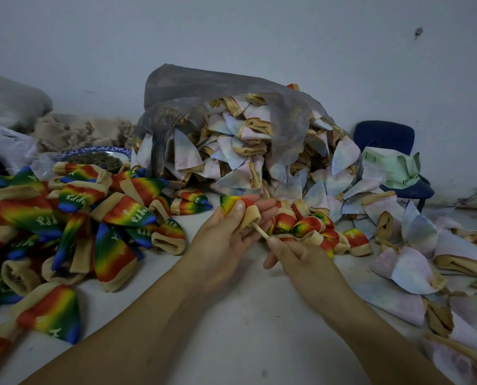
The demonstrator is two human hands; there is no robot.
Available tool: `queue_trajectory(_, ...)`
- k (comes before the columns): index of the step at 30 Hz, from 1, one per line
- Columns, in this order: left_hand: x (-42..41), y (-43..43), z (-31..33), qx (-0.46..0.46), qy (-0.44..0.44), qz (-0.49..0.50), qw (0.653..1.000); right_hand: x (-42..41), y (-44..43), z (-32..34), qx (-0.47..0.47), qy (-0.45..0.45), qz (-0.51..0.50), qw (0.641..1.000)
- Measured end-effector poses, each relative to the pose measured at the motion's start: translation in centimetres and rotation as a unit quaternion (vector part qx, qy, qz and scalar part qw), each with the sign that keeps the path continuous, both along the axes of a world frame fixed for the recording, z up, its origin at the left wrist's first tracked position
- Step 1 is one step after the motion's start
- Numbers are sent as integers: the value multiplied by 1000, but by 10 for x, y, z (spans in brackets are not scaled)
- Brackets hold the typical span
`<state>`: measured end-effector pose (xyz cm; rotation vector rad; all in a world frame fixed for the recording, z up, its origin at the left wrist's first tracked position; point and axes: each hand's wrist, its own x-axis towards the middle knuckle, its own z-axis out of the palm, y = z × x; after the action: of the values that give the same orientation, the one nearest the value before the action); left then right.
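Fingers (238, 207) around cone (229, 202), stick (258, 231) half hidden

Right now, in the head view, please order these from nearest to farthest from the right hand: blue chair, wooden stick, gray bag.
1. Wooden stick: pinched in the right hand itself, its tip in the rainbow cloth that the left hand grips.
2. Gray bag: on the table, behind both hands.
3. Blue chair: past the table, far right, by the wall.
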<state>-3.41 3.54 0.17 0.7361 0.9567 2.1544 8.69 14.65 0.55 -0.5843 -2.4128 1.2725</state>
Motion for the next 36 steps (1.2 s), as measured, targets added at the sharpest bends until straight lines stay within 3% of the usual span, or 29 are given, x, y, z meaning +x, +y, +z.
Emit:
queue_trajectory(3, 3, 4, -10, -124, 43, 99, 986, 0, 3, -2, 141, -22, -42, 989)
queue_trajectory(6, 4, 4, -12, -247, 114, 206, 940, 0, 11, -1, 256, -16, -81, 963)
queue_trajectory(9, 2, 2, -9, -295, 159, 257, 906, 1, 16, -2, 274, 17, -81, 958)
queue_trajectory(14, 1, 3, -9, -337, 226, 281, 870, 0, 14, -7, 287, 0, -88, 954)
queue_trajectory(18, 1, 2, -8, -318, 239, 270, 877, 0, 7, -8, 260, -2, -94, 961)
queue_trajectory(22, 15, 8, -5, -282, 249, 252, 892, -5, -7, -4, 47, 48, -80, 995)
queue_trajectory(25, 28, 13, -2, -262, 263, 236, 898, -9, -16, -1, -80, 74, -68, 992)
queue_trajectory(31, 24, 5, -10, -307, 275, 244, 878, -7, -6, -2, 33, 75, -45, 996)
queue_trajectory(36, 22, 7, -12, -265, 233, 220, 909, -5, 2, -2, 81, 76, -56, 992)
